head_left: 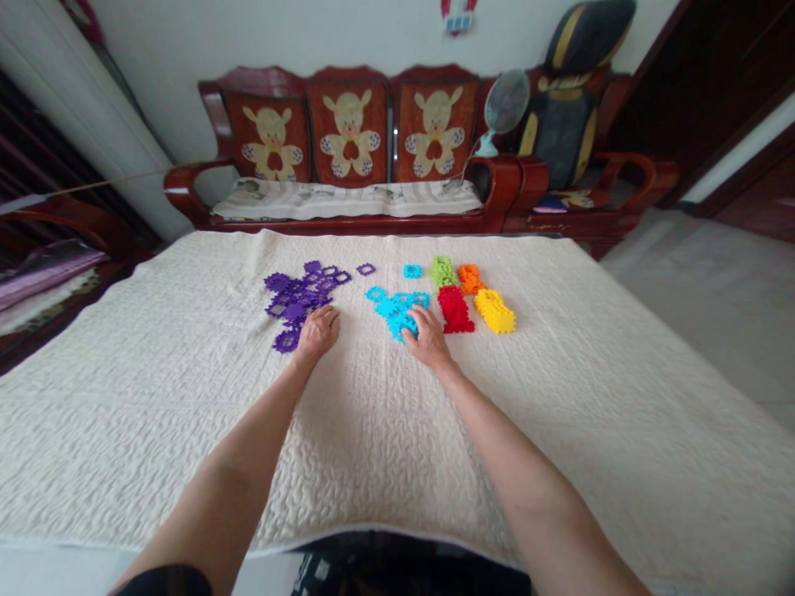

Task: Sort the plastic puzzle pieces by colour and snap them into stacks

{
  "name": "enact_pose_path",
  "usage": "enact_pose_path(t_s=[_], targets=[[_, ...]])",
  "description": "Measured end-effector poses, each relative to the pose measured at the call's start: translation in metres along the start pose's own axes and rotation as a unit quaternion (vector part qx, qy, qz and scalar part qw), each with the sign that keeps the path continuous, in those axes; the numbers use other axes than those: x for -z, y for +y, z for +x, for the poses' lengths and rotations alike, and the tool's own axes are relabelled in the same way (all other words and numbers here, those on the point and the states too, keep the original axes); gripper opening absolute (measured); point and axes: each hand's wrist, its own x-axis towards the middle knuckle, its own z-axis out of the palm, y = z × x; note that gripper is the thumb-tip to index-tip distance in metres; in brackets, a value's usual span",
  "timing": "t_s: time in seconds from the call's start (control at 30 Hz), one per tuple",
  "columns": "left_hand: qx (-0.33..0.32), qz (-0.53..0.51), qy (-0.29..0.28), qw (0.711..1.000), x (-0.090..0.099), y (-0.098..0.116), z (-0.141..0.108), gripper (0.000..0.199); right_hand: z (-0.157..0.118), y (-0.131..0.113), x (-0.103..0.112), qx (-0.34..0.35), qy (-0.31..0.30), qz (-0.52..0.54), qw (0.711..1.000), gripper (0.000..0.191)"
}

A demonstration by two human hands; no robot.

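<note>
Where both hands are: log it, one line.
left hand: at purple pile | right hand: at blue pile | red stack: beside right hand

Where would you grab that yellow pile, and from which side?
I'd pinch the yellow pile across its long sides, near the middle, coming from above and the near side. It looks longer than wide, so the narrow way suits a grip; the orange pieces sit close by its far end, and the red pile to its left.

A quilted cloth [373, 463] covers the tabletop [155, 397] — on it lie purple pieces [295, 311], blue pieces [391, 309], green pieces [443, 275], orange pieces [470, 280], red pieces [455, 311] and yellow pieces [495, 313].
</note>
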Motion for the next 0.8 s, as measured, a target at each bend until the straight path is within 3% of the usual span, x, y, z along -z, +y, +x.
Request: enact_pose_path(t_s=[0.43,0.8], targets=[[0.060,0.035,0.048,0.996,-0.0039,0.0016,-0.0029,0.026,-0.0007,-0.0035,0.0005,-0.012,0.004,0.005,1.000,0.041],[0.056,0.067,0.051,0.995,-0.0058,0.0011,-0.0037,0.025,-0.0013,-0.0055,0.0011,-0.021,-0.010,0.016,1.000,0.043]])
